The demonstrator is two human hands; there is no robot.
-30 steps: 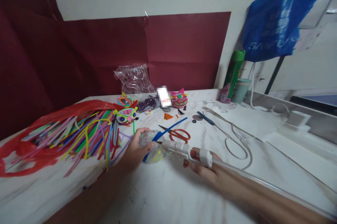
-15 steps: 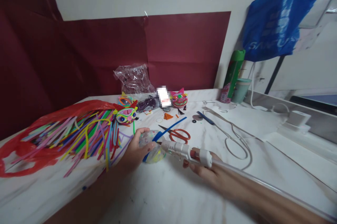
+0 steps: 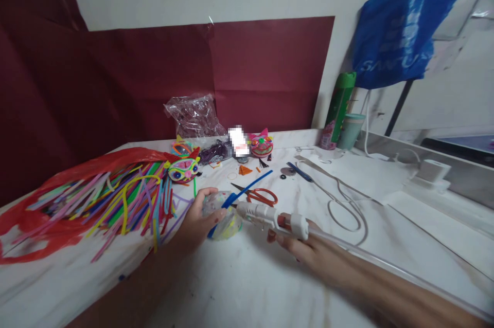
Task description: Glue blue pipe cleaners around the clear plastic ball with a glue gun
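Observation:
My left hand (image 3: 203,215) is closed around a clear, rounded plastic piece (image 3: 227,229) with coloured spots. A blue pipe cleaner (image 3: 252,185) lies across this piece under my left thumb, its free end pointing up and to the right. In my right hand (image 3: 299,243) is a white hot glue gun (image 3: 266,216), with a long clear glue stick (image 3: 370,255) running out of its back along my forearm. The gun's dark nozzle is at the blue pipe cleaner; whether it touches is too small to tell. Orange-handled scissors (image 3: 264,196) lie just behind the gun.
On the left, a red plastic bag (image 3: 127,156) holds many coloured pipe cleaners (image 3: 131,194). Decorated animal faces (image 3: 183,169) stand at the back. A blue-handled tool (image 3: 301,172), a looped cable (image 3: 358,215), a green spray can (image 3: 339,107) and a cup (image 3: 352,130) are to the right.
The whole view has shifted slightly. Both hands keep their holds, and the glue gun's nozzle stays at the blue pipe cleaner.

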